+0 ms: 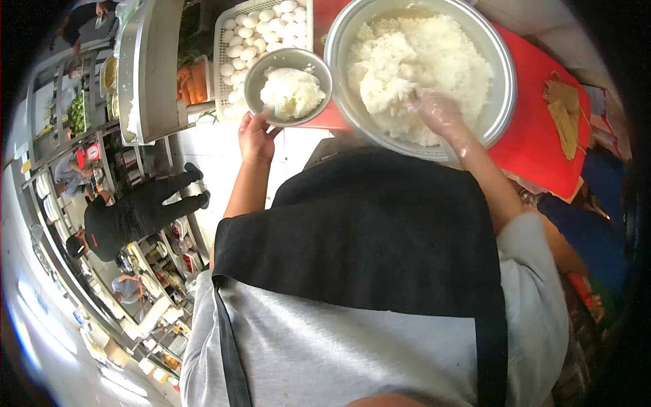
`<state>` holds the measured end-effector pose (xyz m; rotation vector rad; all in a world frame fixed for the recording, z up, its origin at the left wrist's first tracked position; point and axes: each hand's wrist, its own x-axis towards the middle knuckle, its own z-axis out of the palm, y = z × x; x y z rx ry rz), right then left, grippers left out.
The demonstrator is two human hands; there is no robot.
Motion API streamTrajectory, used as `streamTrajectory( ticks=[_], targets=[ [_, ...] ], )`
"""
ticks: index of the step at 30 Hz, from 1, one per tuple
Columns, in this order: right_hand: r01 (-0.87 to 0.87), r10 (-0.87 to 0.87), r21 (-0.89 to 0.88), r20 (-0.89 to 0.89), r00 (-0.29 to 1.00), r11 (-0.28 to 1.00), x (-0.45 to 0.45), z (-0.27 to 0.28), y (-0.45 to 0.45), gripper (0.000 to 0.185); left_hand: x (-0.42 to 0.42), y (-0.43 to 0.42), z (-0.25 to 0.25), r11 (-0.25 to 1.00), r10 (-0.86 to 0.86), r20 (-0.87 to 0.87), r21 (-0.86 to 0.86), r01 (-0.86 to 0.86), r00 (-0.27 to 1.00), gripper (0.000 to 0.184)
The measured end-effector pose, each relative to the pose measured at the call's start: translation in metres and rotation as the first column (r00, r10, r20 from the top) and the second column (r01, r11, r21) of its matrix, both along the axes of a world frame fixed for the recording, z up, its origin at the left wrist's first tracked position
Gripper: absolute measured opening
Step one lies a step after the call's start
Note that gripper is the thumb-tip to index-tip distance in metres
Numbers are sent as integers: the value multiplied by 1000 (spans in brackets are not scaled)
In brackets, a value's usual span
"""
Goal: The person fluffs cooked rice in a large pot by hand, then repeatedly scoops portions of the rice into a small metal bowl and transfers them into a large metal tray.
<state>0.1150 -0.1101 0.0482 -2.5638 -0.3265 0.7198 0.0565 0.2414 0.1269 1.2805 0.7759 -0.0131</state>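
My left hand [257, 138] grips the rim of a small metal bowl [252, 91], thumb at the near edge. A mound of white cooked rice [291, 93] sits in that bowl. To its right stands a large round metal basin [505, 88], heaped with more cooked rice [434, 57]. My right hand [439, 112] reaches into the basin, seemingly in a clear plastic glove. Its fingers curl into a clump of rice; the fingertips are partly hidden and slightly blurred.
White eggs [249, 37] fill a plastic basket [223, 61] behind the bowl. A brown cloth [561, 115] lies on the red tabletop [536, 136] at right. Carrots [194, 83] are in a container at left. Beyond, a person in black [129, 220] stands by kitchen shelving, with other people nearby.
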Motion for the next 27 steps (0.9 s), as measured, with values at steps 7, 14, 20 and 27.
streamTrajectory(
  ticks=[7, 14, 20, 27],
  targets=[
    [210, -201, -46, 143, 969, 977, -7, 75, 0, 39, 52, -91, -30, 961, -274, -33, -45, 272, 961, 16],
    [171, -133, -53, 418, 898, 984, -16, 42, 14, 48, 70, -140, -35, 925, -333, -91, -224, 307, 938, 21],
    [131, -289, 324, 508, 811, 937, -10, 139, -28, 42, 74, -124, -50, 882, -412, 113, -198, 427, 904, 13],
    [716, -717, -32, -31, 697, 697, -32, 51, -55, 47, 52, -84, 37, 833, -158, 156, -509, 217, 975, 13]
  ],
)
